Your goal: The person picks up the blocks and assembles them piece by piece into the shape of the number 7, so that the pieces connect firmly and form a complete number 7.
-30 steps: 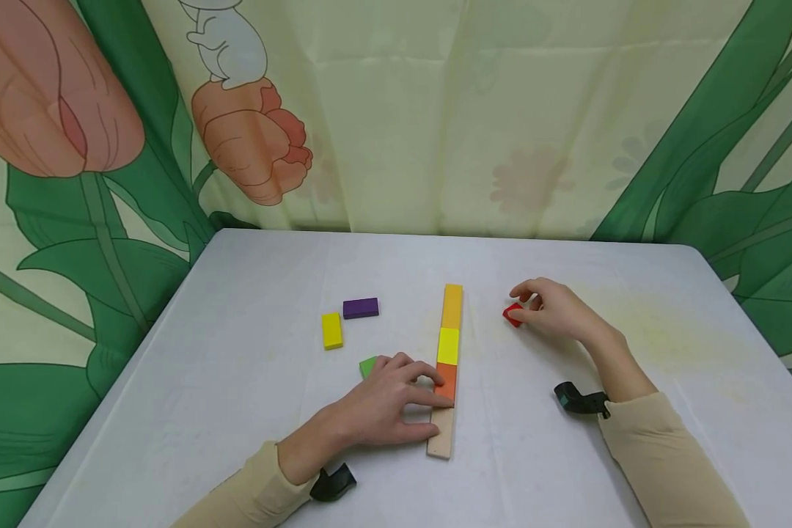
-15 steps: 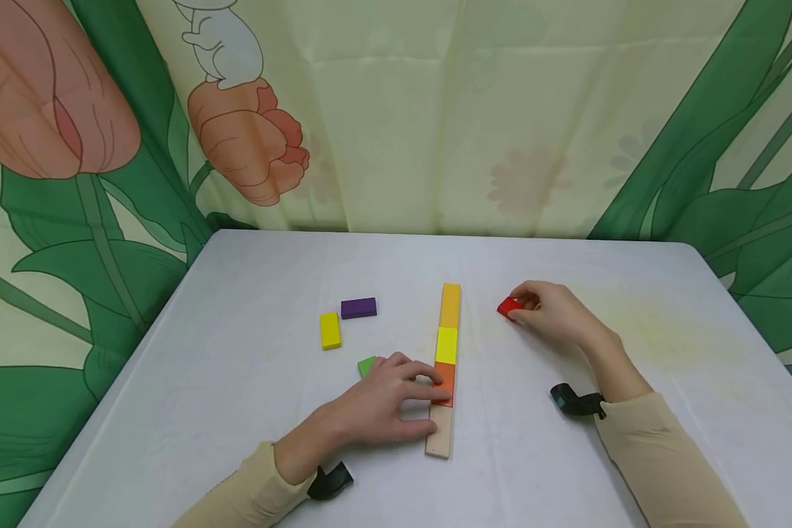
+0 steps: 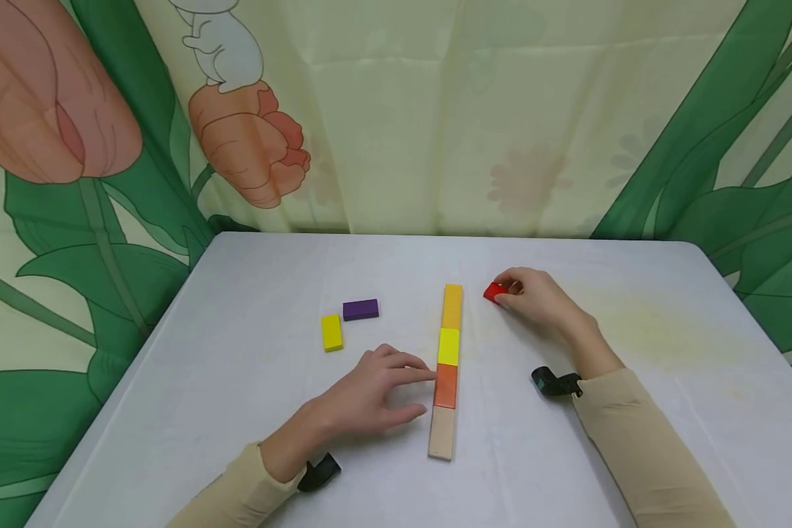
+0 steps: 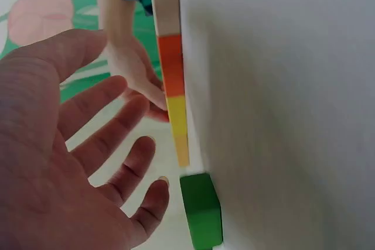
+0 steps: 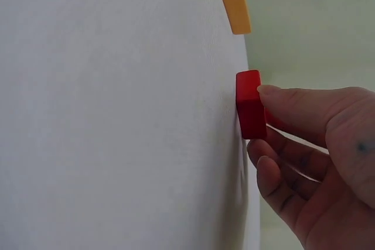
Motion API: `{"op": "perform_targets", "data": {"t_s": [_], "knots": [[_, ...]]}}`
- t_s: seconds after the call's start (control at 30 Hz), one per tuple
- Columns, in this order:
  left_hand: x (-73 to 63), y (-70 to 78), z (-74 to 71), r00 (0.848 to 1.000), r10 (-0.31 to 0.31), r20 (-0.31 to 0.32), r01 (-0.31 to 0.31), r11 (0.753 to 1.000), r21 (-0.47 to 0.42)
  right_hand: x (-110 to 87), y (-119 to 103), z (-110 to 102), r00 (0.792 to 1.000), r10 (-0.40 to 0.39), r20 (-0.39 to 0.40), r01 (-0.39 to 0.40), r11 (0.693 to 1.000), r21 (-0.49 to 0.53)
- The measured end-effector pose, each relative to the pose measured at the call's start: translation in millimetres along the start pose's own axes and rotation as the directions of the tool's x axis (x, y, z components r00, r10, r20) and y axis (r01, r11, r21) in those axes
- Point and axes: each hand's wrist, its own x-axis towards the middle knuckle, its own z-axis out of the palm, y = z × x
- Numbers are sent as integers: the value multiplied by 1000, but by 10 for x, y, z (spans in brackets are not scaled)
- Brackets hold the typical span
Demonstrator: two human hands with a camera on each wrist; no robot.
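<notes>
Head view: from far off, I see the red block [image 3: 492, 292] nearer now, to the right of the row of 4 blocks [image 3: 446, 380]; I think it's the piece being moved. The left hand [image 3: 378, 389] has eased back, left of the row, fingers spread.

Left wrist: a green block [image 4: 201, 212], apart from the row.

Right wrist: the right hand [image 5: 337, 159] pinches the red block. I see no writing.
</notes>
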Motion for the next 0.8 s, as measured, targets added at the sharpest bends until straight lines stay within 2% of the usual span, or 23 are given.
{"op": "perform_targets", "data": {"t_s": [0.17, 0.3, 0.43, 0.57, 0.7, 0.8], "knots": [[-22, -69, -108, 998, -46, -47, 46, 999, 0, 122, -36, 24, 1000, 11, 3, -11, 1000, 21], [-36, -167, -231, 992, -88, -94, 92, 995, 33, 224, -72, 58, 1000, 5, 3, -5, 999, 33], [-40, -320, -379, 979, -114, -169, 126, 990, 67, 323, -111, 89, 1000, -26, -2, 26, 999, 31], [-14, -478, -511, 960, -173, -219, 197, 976, 93, 392, -149, 100, 1000, -28, 0, 28, 999, 29], [42, -608, -604, 942, -252, -222, 285, 950, 130, 451, -176, 117, 999, -40, 9, 40, 999, 35], [102, -696, -638, 931, -312, -187, 343, 925, 166, 495, -187, 134, 998, -62, 10, 62, 997, 43]]}}
